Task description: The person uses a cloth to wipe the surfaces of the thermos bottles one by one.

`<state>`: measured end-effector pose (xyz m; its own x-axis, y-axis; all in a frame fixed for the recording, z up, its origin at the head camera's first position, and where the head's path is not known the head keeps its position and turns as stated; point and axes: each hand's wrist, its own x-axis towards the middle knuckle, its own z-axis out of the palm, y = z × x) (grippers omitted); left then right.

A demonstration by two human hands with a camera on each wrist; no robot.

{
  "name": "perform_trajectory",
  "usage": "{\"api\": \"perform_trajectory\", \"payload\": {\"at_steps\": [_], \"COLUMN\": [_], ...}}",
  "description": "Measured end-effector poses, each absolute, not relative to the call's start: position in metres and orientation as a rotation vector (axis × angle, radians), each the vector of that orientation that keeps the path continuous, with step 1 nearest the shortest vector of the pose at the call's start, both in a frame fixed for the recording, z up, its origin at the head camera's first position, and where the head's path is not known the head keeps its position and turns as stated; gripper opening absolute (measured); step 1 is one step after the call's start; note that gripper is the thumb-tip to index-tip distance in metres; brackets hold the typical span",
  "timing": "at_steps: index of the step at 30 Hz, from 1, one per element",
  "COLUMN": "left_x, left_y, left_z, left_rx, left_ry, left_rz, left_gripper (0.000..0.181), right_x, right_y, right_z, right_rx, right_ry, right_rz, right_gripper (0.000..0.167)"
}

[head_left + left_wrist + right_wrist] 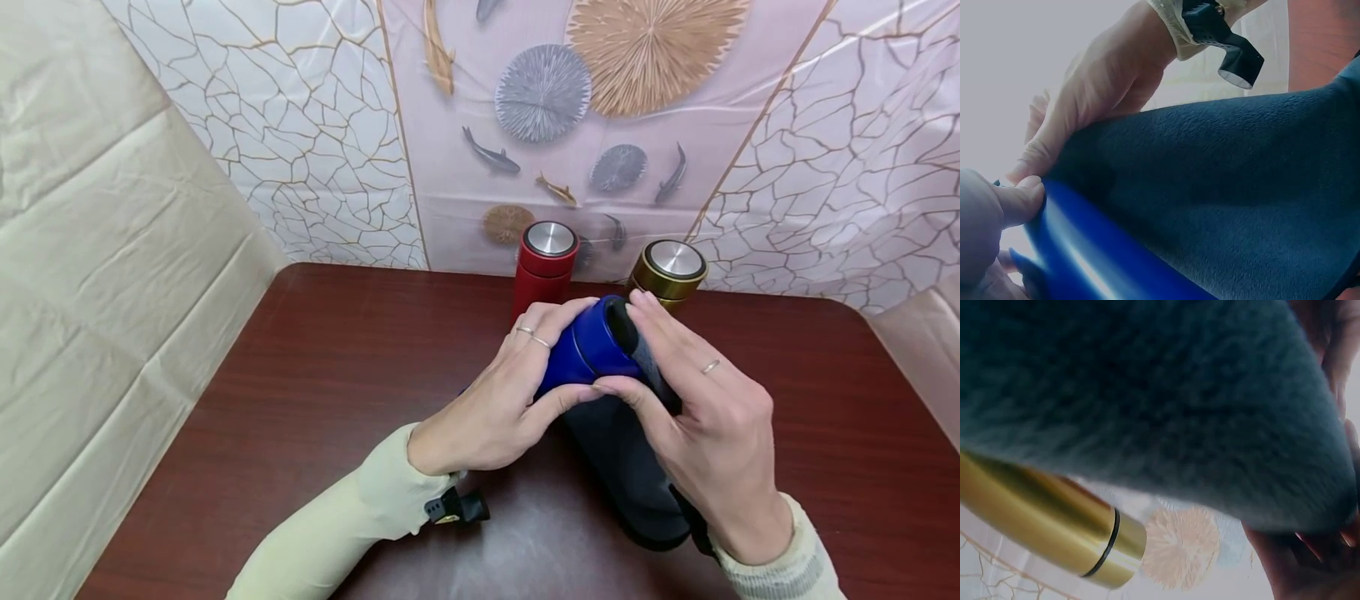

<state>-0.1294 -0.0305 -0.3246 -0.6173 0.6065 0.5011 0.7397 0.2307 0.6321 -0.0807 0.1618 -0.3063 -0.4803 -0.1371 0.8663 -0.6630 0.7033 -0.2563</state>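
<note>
In the head view my left hand [495, 392] grips a blue vacuum flask [564, 360], which is tilted with its top toward the right. My right hand [708, 417] holds a dark fuzzy cloth [637, 475] against the top of the flask, its thumb near the left thumb. The cloth covers the flask's end and hangs down below the right hand. In the left wrist view the cloth [1222, 187] spreads beside the shiny blue flask [1097, 250]. Cloth fills most of the right wrist view and hides much of the fingers there.
A red flask [546, 267] and a gold flask [670, 268], both with silver lids, stand upright near the back of the brown table [360, 350]. A patterned curtain [480, 150] hangs behind them. Beige fabric [120, 250] borders the left side.
</note>
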Motion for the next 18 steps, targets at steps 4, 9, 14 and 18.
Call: {"api": "perform_trajectory", "payload": {"at_steps": [4,9,14,18], "left_x": [-0.129,-0.128,-0.128,-0.128], "left_y": [-0.030,-0.030,-0.030,-0.031], "left_z": [-0.325,-0.326,-0.326,-0.326], "left_rx": [-1.283,-1.312,-1.327,-1.304], "left_ry": [-2.341,-2.338,-2.342,-2.350], "left_rz": [-1.334,-1.287,-1.198,-1.227], "left_gripper": [0.071,0.071,0.072,0.071], "right_x": [-0.084,-0.085,-0.082,-0.078], "right_y": [0.157,0.159,0.167,0.169], "right_z": [-0.309,-0.304,-0.300,-0.302], "right_rx": [0.658,0.838,0.880,0.770], "right_ry": [-1.843,-1.871,-2.067,-2.168], "right_rz": [0.759,0.759,0.668,0.602], "right_gripper": [0.052,0.048,0.063,0.068]}}
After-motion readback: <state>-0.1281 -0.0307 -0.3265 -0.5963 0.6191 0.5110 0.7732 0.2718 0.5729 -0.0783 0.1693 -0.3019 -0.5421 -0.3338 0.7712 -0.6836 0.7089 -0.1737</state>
